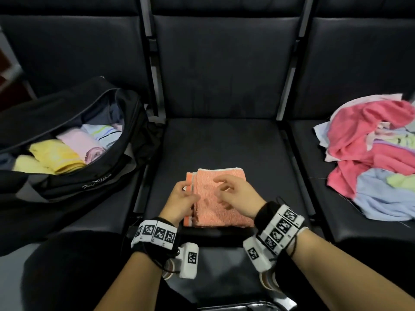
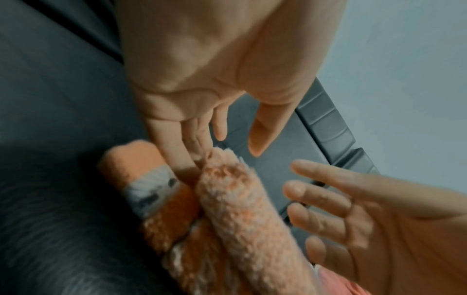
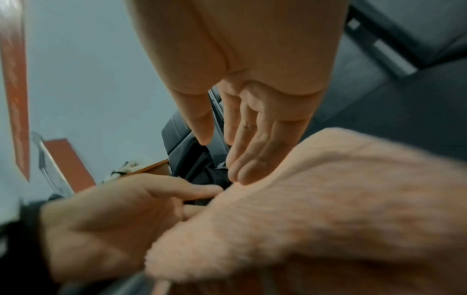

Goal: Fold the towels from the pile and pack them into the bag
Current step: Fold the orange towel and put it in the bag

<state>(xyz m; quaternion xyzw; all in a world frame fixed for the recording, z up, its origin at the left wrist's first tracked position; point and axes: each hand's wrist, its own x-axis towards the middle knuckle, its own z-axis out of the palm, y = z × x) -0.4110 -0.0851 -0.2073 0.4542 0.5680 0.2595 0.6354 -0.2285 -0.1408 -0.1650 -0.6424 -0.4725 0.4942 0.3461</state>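
Observation:
An orange towel [image 1: 221,212], folded into a rectangle, lies on the middle seat [image 1: 224,144]. My left hand [image 1: 182,197] is at the towel's left edge. In the left wrist view its straight fingers [image 2: 187,147] reach into the fold of the towel [image 2: 240,219], with the thumb held apart. My right hand [image 1: 233,194] lies over the top of the towel with its fingers spread. In the right wrist view those fingertips [image 3: 242,171] touch the pile of the towel [image 3: 328,199]. Neither hand grips the cloth.
An open black duffel bag [image 1: 94,176] on the left seat holds folded yellow, pink and striped towels [image 1: 67,151]. A loose pile of pink, blue and green towels [image 1: 372,158] lies on the right seat. Metal seat dividers [image 1: 155,86] rise on both sides.

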